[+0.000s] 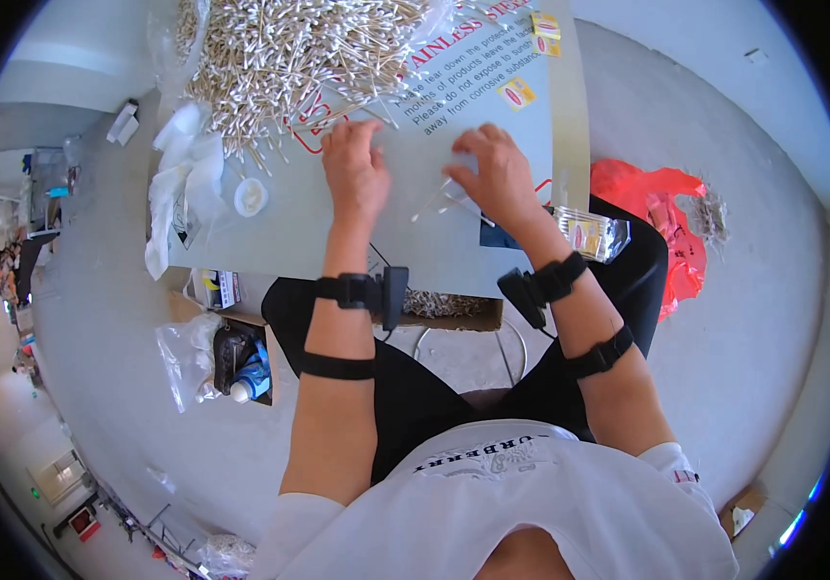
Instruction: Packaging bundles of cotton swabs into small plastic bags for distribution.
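Observation:
A large heap of cotton swabs (pixel 289 63) with pale sticks and white tips covers the far left of the table. My left hand (pixel 355 174) hovers at the near right edge of that heap, fingers slightly bent and apart, nothing visible in it. To its right, my right hand (pixel 500 176) is curved with a gap between thumb and forefinger. Beside its thumb a few loose swabs (pixel 449 201) lie on the table sheet. A clear packet of swabs (pixel 591 235) rests by my right forearm, at the table's near right corner.
A small round white tub (pixel 251 197) and crumpled white plastic (pixel 188 169) sit at the table's left. Small yellow labels (pixel 517 93) lie at the far right. A red plastic bag (pixel 652 208) is right of the table, and an open box (pixel 454 307) of swabs is below its near edge.

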{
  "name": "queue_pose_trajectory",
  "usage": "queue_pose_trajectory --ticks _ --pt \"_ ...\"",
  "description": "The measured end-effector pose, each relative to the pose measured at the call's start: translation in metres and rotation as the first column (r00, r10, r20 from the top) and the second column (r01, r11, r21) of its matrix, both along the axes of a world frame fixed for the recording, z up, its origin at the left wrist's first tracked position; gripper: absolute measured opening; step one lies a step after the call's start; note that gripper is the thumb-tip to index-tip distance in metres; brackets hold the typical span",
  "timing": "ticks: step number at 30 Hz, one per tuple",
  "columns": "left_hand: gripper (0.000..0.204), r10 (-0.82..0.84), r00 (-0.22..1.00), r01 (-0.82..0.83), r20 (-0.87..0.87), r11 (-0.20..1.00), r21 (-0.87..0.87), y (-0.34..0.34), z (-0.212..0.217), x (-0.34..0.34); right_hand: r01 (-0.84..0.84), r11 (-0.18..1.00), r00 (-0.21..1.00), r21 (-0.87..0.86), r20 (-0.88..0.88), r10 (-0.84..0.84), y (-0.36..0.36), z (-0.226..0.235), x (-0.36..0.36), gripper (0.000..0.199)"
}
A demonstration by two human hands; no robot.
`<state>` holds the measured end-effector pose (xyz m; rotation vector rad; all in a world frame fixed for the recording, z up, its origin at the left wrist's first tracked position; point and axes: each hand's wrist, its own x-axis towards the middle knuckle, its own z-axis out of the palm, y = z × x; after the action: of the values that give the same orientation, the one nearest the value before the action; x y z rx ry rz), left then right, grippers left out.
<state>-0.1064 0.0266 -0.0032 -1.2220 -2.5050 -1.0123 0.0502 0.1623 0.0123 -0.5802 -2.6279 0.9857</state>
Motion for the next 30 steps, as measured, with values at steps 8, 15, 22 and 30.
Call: queue_pose_trajectory --ticks 8,15,22,30 --pt "0.036 0.015 1.000 -0.013 0.012 0.995 -0.099 0.010 -0.006 -0.031 0.215 0.937 0.974 0.276 0.005 -0.225 -0.002 0.004 -0.088 0.040" --pt "0.025 0.035 0.999 -0.033 0.029 0.998 -0.045 0.012 -0.010 -0.031 0.143 0.966 0.990 0.214 -0.025 -0.141 0.006 -0.014 -0.091 0.011" --pt "0.030 0.034 0.998 -0.034 0.058 0.999 -0.003 0.006 -0.019 -0.039 -0.066 0.992 0.995 0.109 0.083 0.057 0.024 0.002 -0.027 0.008" --pt "0.029 0.269 0.961 -0.260 0.060 0.956 -0.133 -0.002 0.000 -0.050 -0.198 0.980 0.980 -0.025 -0.012 0.198 0.013 0.017 0.015 0.019"
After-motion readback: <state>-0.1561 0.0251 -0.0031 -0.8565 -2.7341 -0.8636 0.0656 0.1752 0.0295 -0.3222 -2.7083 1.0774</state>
